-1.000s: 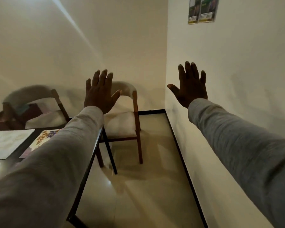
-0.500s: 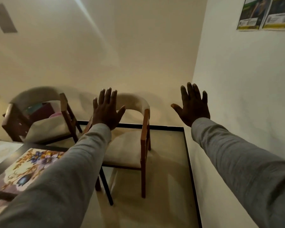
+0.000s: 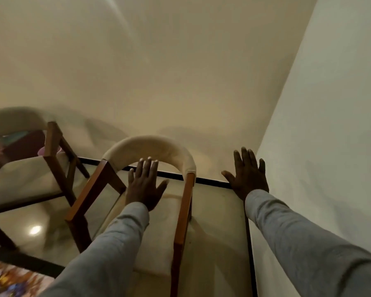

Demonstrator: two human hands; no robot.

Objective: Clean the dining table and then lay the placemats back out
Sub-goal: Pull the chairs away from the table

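Where both hands float: left hand (image 3: 145,186) and right hand (image 3: 247,175) spread flat, holding nothing.
Placemat: floral placemat (image 3: 11,279) on dining table (image 3: 19,257), at 8 o'clock.
Nearer: left hand.
Long axis: cannot tell, mostly cropped.

Both arms in grey sleeves reach forward, hands held up with fingers spread and straight, holding nothing. The left hand (image 3: 145,185) hangs over the seat of a wooden chair (image 3: 183,213) with a curved cream backrest. The right hand (image 3: 247,174) is beside the right wall (image 3: 330,125), near the black skirting; contact cannot be confirmed. A second chair (image 3: 51,146), blurred, stands at left with unclear items on its seat. A floral placemat (image 3: 7,279) lies on the dark-edged table (image 3: 19,258) at bottom left.
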